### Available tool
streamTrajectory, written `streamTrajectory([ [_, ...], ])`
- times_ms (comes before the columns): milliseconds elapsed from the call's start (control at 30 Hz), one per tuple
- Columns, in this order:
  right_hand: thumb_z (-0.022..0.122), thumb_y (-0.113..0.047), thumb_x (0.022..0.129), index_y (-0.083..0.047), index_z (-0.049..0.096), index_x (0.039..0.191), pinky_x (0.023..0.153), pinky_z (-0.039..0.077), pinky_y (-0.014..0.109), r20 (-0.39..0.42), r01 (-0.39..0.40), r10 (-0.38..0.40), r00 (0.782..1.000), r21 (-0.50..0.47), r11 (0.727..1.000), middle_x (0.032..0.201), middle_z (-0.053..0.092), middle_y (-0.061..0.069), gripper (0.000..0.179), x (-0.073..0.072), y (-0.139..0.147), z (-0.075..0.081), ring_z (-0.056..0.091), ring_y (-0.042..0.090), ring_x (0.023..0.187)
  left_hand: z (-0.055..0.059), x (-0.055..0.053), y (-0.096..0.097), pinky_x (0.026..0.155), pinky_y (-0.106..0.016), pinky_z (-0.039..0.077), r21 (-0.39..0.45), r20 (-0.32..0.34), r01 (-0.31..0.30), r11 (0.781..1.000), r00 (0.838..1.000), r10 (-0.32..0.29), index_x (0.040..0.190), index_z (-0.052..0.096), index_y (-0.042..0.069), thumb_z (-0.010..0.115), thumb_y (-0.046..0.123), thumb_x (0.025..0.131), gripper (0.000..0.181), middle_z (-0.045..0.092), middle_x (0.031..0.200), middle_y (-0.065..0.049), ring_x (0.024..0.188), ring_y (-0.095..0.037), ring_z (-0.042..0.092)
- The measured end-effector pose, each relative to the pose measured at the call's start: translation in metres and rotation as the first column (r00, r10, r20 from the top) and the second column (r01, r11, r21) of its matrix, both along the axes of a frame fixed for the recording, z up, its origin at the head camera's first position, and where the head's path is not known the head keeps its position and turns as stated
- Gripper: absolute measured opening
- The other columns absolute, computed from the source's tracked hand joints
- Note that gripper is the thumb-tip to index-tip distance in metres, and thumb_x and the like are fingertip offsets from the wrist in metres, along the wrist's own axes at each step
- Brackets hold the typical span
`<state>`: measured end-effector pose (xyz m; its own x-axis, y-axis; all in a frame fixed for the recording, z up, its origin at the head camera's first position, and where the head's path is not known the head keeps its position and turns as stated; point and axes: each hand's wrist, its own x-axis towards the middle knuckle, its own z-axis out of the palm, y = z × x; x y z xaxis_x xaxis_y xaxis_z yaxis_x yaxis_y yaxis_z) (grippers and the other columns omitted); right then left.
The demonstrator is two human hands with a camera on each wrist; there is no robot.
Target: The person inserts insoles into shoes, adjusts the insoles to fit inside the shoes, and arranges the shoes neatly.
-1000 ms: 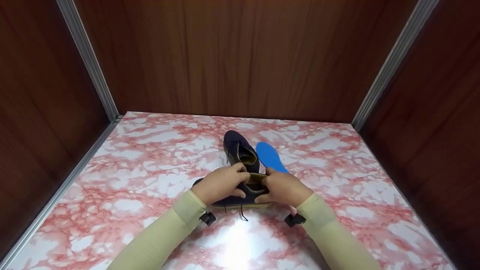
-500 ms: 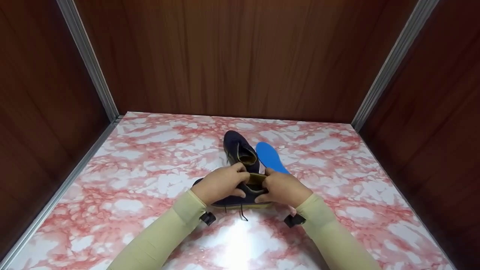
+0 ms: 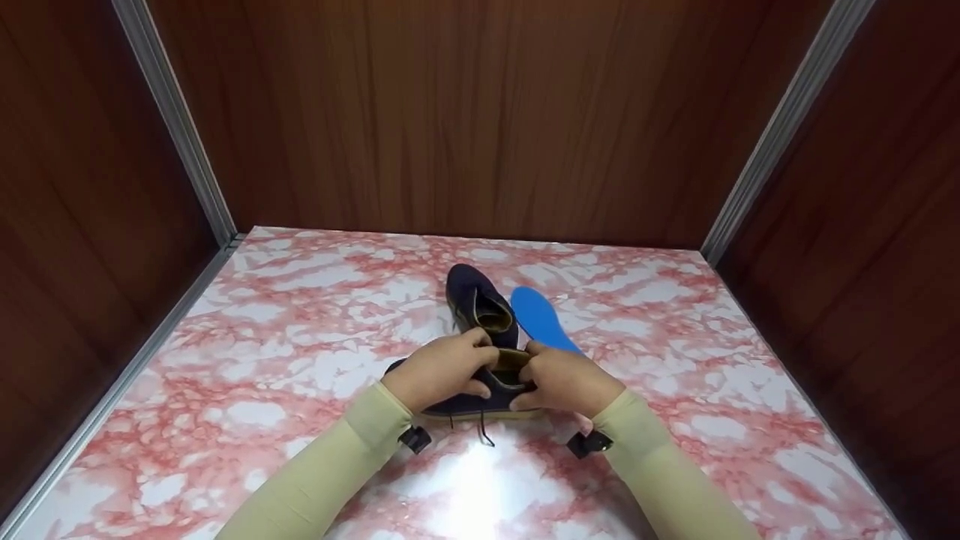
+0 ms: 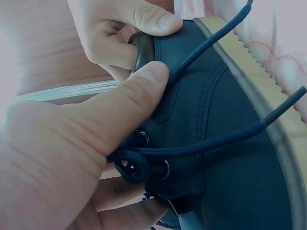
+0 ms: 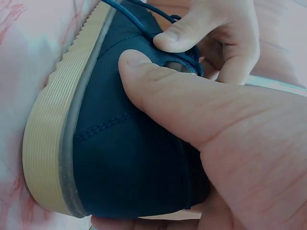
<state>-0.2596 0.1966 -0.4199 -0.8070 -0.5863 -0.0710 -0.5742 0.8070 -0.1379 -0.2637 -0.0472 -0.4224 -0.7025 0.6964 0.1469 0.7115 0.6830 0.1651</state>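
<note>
A dark navy lace-up shoe [image 3: 456, 405] with a pale ridged sole rests on the table, its toe to the left. My left hand [image 3: 440, 369] grips it around the lacing; in the left wrist view the thumb presses the side near the eyelets and the lace [image 4: 211, 142] hangs loose. My right hand [image 3: 568, 379] holds the heel end [image 5: 120, 167], thumb on the outer side, fingers partly hidden. Between the hands the collar opening [image 3: 512, 361] shows a yellowish lining. Just behind stands a second navy shoe [image 3: 463, 289], toe pointing away.
To the right of the second shoe lies a blue insole [image 3: 536, 315], its near end hidden behind my right hand. The red-and-white marbled table [image 3: 315, 300] is enclosed by brown wood-grain panels [image 3: 480, 112] with metal corner strips.
My right hand has shifted very slightly left at the heel. The left hand keeps its hold, and the second shoe and insole stay in place.
</note>
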Motion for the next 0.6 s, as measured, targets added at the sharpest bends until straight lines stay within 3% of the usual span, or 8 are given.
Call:
streamTrajectory([
  [233,0.087,-0.050,0.091,-0.014,0.076,0.075,0.066,0.048,0.034,0.002,0.011,-0.011,1.000,-0.010,1.000,0.120,0.065,0.005,0.041,0.0000,-0.0007,0.0000,0.056,0.015,0.070,-0.0012,-0.0004,-0.0008,0.089,-0.037,0.063,0.007,-0.010,0.012,1.000,1.000,-0.012,0.117,0.069,0.019,0.079,0.047,0.098,0.036,0.064,0.132,-0.004,0.098,-0.020,0.072],
  [467,0.087,-0.040,0.095,-0.018,0.083,0.109,0.082,0.054,0.040,0.026,-0.076,0.077,0.997,-0.056,0.996,0.128,0.062,0.014,0.026,0.0005,-0.0008,-0.0022,0.060,0.022,0.096,-0.0022,0.0003,-0.0018,0.088,-0.037,0.063,0.003,-0.020,0.019,1.000,1.000,-0.019,0.114,0.068,0.018,0.078,0.047,0.098,0.034,0.064,0.132,-0.004,0.096,-0.020,0.071],
  [600,0.086,-0.036,0.096,-0.017,0.084,0.106,0.082,0.050,0.038,0.046,-0.072,0.075,0.996,-0.071,0.995,0.125,0.060,0.013,0.022,0.0007,-0.0024,-0.0014,0.056,0.022,0.098,-0.0020,-0.0005,-0.0019,0.089,-0.038,0.063,0.004,-0.022,0.017,1.000,1.000,-0.017,0.114,0.067,0.018,0.077,0.047,0.099,0.035,0.064,0.132,-0.005,0.097,-0.021,0.071],
])
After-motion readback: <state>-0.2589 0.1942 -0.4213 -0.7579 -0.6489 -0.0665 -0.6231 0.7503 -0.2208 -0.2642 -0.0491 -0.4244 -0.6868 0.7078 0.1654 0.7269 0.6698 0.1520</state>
